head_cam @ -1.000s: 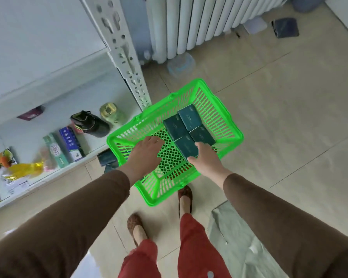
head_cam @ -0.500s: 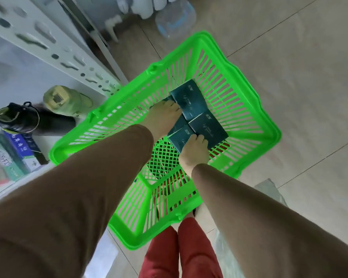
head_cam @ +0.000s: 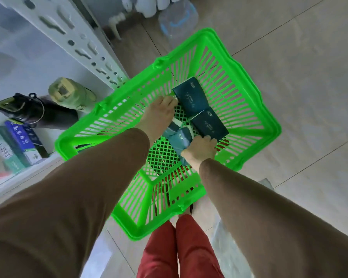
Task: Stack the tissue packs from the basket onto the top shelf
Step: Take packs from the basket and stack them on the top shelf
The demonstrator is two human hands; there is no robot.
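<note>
The right hand point(head_cam: 200, 150) has its grip closed on a dark teal plastic-wrapped tissue pack point(head_cam: 179, 140), thumb over the near edge and the pack tilted up off the mesh. The left hand point(head_cam: 157, 115) reaches in beside it with its fingers curled down onto another teal pack point(head_cam: 172, 126), of which only a pale-edged corner shows under the palm; whether that grip is fully clamped I cannot tell, though the fingers bend round it. The two held packs touch each other at the middle of the bright green slotted plastic basket point(head_cam: 249, 109).

Two more dark teal tissue packs lie flat on the basket floor: one point(head_cam: 190, 96) just beyond the left fingertips, the other point(head_cam: 209, 124) just beyond the right hand, the two meeting corner to edge.

The basket stands on the beige tiled floor point(head_cam: 299, 57), its far-left rim near a pale perforated metal shelf post point(head_cam: 84, 47). On the low shelf board point(head_cam: 18, 181) to the left lie a black flask point(head_cam: 28, 111), a pale green flask point(head_cam: 68, 93) and a blue carton point(head_cam: 21, 137). Brown sleeves cover both arms.
</note>
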